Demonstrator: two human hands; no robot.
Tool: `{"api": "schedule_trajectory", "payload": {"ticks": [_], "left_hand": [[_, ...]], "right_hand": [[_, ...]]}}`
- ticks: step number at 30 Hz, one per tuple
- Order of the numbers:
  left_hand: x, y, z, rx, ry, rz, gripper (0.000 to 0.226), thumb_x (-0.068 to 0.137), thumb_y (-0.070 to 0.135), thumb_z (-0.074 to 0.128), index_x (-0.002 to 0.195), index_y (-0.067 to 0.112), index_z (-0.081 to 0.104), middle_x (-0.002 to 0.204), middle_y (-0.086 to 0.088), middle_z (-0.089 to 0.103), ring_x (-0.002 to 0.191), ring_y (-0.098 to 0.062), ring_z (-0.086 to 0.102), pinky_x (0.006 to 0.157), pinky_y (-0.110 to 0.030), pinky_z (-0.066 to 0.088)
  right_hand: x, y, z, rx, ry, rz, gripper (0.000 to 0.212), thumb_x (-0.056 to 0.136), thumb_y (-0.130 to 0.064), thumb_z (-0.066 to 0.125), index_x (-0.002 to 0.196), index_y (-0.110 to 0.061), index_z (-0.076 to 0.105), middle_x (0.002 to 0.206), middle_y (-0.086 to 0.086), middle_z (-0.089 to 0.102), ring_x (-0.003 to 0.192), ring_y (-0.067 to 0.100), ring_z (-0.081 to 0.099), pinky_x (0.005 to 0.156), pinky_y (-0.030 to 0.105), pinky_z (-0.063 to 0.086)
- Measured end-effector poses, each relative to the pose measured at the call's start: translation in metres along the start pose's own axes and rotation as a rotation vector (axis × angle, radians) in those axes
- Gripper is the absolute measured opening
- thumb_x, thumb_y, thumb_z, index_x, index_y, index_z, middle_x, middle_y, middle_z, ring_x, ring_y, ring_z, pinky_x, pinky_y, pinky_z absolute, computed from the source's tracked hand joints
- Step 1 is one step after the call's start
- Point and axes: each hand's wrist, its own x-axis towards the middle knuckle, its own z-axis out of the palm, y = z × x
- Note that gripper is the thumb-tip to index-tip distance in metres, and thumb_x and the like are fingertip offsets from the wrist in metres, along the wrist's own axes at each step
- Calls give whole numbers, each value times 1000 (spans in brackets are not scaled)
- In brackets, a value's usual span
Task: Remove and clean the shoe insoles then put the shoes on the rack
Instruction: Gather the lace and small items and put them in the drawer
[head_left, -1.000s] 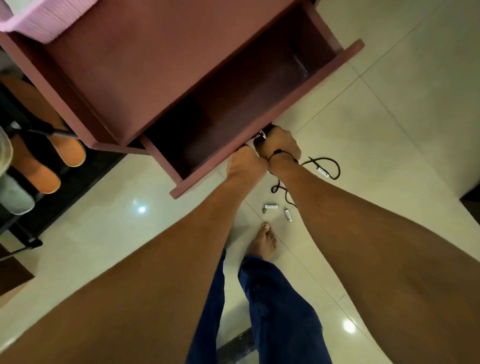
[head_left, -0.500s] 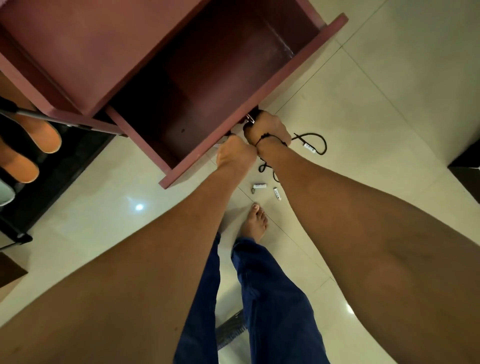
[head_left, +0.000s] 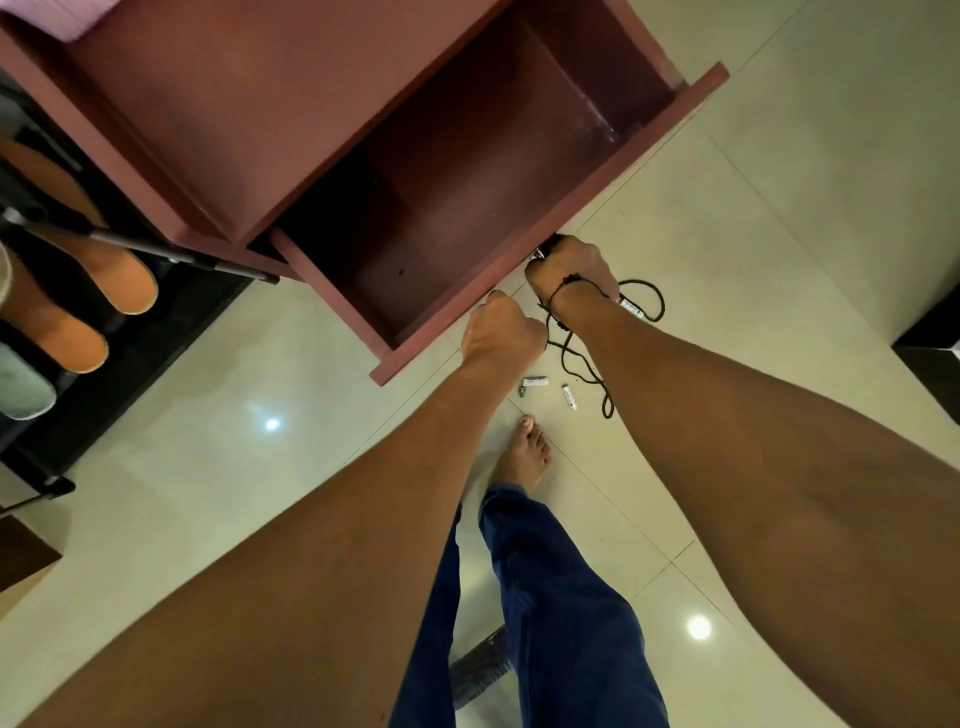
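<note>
An open reddish-brown drawer (head_left: 597, 189) sticks out of a cabinet (head_left: 234, 104), and its inside looks bare. My right hand (head_left: 571, 270) grips a small metal handle on the drawer front. My left hand (head_left: 501, 332) is curled against the same front panel a little lower, its fingertips hidden beneath it. At the left edge, two orange shoe soles (head_left: 124, 275) and a grey one (head_left: 21, 384) lie on a black shoe rack (head_left: 156, 332). No loose insole shows.
A black cord (head_left: 644, 296) and two small batteries (head_left: 535, 383) lie on the pale tiled floor under my hands. My bare foot (head_left: 524, 452) stands just behind them. Dark furniture (head_left: 930, 332) sits at the right edge.
The view swayed left and back. Both hands stayed on the drawer front, and the drawer's opening looks about the same.
</note>
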Motion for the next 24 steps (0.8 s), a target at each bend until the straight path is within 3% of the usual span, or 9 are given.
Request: {"api": "schedule_trajectory", "payload": {"ticks": [2,4,6,9,14,16,18,21,24], "left_hand": [[4,-3,0,-9,4,35,32,91,5,43,121,-2,49,80,-6,50,70,-16,45,60,-28,38],[10,-8,3,-34,1,42,22,90,4,43,111,4,50,74,-3,44,66,-14,43,58,-27,37],[11,-11,5,-27,-8,54,18,90,4,43,107,6,49,81,-5,49,73,-17,47,59,-27,38],[8,-18,8,4,-38,61,31,90,5,43,120,0,50,103,-15,59,81,-19,49,61,-28,39],[-8,-27,18,96,-84,53,28,92,7,43,117,-2,51,120,-18,57,108,-29,55,77,-30,43],[-16,-26,26,136,-88,35,29,92,7,41,119,-3,49,121,-17,55,106,-27,54,75,-29,39],[-22,-27,39,154,-135,29,24,92,6,40,113,0,50,110,-15,53,91,-23,49,68,-26,38],[-26,-30,62,168,-194,8,9,90,4,41,92,3,49,100,-12,50,78,-20,47,60,-24,36],[-27,-34,82,154,-216,4,22,92,5,40,110,-2,52,116,-16,55,105,-29,54,79,-31,43]], "right_hand": [[0,0,1,-23,-7,1,31,90,-27,43,116,-25,59,114,8,61,100,31,58,77,31,43],[-1,4,-1,-20,-20,-15,32,93,-30,42,122,-25,55,117,10,60,103,32,57,81,33,45],[-6,11,-2,18,-29,-38,39,95,-29,42,134,-26,43,113,12,59,101,32,57,83,36,48],[-25,28,7,112,4,3,46,94,-22,42,139,-23,34,102,14,60,94,30,58,77,32,45],[-66,57,26,240,-21,162,27,90,-17,43,113,-13,57,104,15,66,95,31,62,78,29,49],[-78,66,29,227,-42,201,19,89,-13,42,88,-11,61,96,13,66,90,30,62,69,26,45],[-85,78,30,209,-58,229,21,88,-11,43,68,-14,50,87,13,61,81,28,57,63,25,39],[-87,99,34,205,-87,281,24,89,-12,46,64,-13,47,82,7,53,75,25,47,59,26,34],[-83,123,45,150,-133,299,21,88,-11,45,68,-11,49,84,8,52,76,24,48,64,27,35]]}}
